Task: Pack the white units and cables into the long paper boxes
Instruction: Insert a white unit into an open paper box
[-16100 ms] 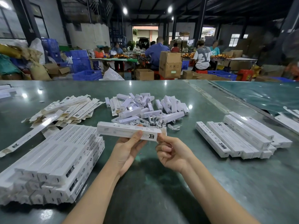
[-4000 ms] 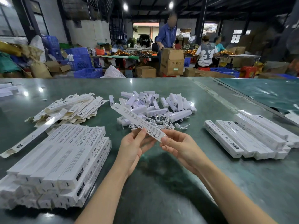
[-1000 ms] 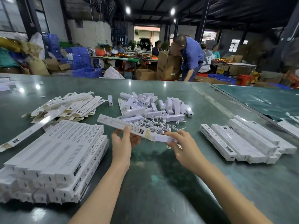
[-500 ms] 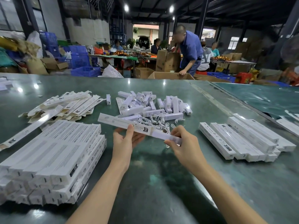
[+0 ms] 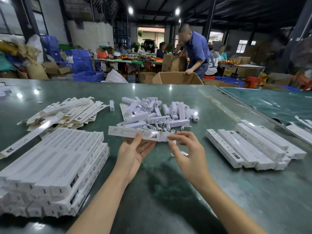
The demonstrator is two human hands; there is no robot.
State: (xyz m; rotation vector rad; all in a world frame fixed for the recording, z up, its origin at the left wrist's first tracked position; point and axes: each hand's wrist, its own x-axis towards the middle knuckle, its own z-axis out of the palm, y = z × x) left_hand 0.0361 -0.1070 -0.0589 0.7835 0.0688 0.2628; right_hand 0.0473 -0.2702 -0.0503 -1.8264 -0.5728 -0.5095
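Observation:
I hold a long white paper box (image 5: 128,132) level above the green table. My left hand (image 5: 135,149) grips it from below, thumb on its front face. My right hand (image 5: 184,147) pinches the box's right end, where a white unit (image 5: 164,137) sticks out a little. Behind the box lies a heap of loose white units (image 5: 158,110) with white cables (image 5: 157,126) at its near edge. A small white piece (image 5: 184,154) rests on the table under my right hand.
Flat unfolded boxes (image 5: 67,110) lie at the far left. A large stack of long boxes (image 5: 55,166) sits near left, a smaller stack (image 5: 253,146) at right. The green table (image 5: 160,191) continues right past a seam. People work at cardboard cartons (image 5: 177,78) beyond the far edge.
The white unit has slid further into the box, so less of it shows at the right end. My right hand has shifted to the box's end, and the box is now more level.

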